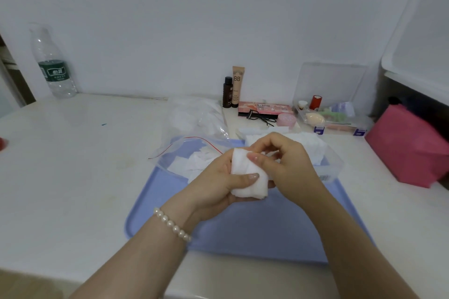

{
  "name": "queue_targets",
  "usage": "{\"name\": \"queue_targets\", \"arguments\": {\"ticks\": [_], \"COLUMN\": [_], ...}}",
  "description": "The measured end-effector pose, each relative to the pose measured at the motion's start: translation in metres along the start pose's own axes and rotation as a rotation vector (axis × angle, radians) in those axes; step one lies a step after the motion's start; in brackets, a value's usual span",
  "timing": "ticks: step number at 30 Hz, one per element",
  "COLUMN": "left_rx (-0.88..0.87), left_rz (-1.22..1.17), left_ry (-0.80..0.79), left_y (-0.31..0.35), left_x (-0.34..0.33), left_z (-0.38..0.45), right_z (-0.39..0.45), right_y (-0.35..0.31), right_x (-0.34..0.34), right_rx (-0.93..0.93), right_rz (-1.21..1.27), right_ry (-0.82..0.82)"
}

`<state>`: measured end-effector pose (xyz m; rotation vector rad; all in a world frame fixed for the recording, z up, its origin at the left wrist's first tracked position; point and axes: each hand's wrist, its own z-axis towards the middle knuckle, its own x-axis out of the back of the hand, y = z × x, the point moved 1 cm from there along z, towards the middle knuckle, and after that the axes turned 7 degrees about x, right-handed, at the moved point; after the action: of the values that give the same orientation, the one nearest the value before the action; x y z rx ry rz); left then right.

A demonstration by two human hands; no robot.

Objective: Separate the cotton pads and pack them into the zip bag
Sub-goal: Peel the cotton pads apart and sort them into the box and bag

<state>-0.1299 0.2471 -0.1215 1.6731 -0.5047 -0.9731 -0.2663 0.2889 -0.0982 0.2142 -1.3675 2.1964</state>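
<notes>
Item: stack of cotton pads point(247, 177), held above the middle of the blue tray point(243, 230).

Left hand point(218, 184): fingers curled round the stack, thumb pressed across its front face.

Right hand point(284, 160): fingers bent, fingertips pinching at the stack's upper right edge, apparently to peel one pad loose.

Handling advice: grip the stack lightly so the layers can slide; lift a single corner, then peel slowly.

Zip bag point(192, 160): lies open at the tray's far left corner, loose pads already inside.

Clear box point(330, 165): at the tray's far right corner, holding more pads.
</notes>
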Motion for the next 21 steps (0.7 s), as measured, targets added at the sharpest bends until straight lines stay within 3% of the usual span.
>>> {"name": "queue_targets", "arguments": {"ticks": [4,8,13,21], "left_rx": [0.103,0.124,0.063,-0.082], "left_rz": [-0.043,-0.009,-0.047,-0.032], "left_ry": [-0.031,-0.073,0.112,0.414], "left_y": [0.009,0.031,0.05,0.05], "left_x": [0.001,-0.01,-0.022,-0.026], "left_z": [-0.001,0.0,0.016,0.029], "right_z": [0.006,0.018,0.029,0.042], "right_y": [-0.008,-0.034,-0.045,-0.036], "right_x": [0.019,0.033,0.049,0.063], "right_rx": [-0.217,-0.2,-0.21,-0.399], "right_rz": [0.136,-0.123,-0.143,0.025], "right_ry": [-0.171,-0.33,-0.216,-0.109]}}
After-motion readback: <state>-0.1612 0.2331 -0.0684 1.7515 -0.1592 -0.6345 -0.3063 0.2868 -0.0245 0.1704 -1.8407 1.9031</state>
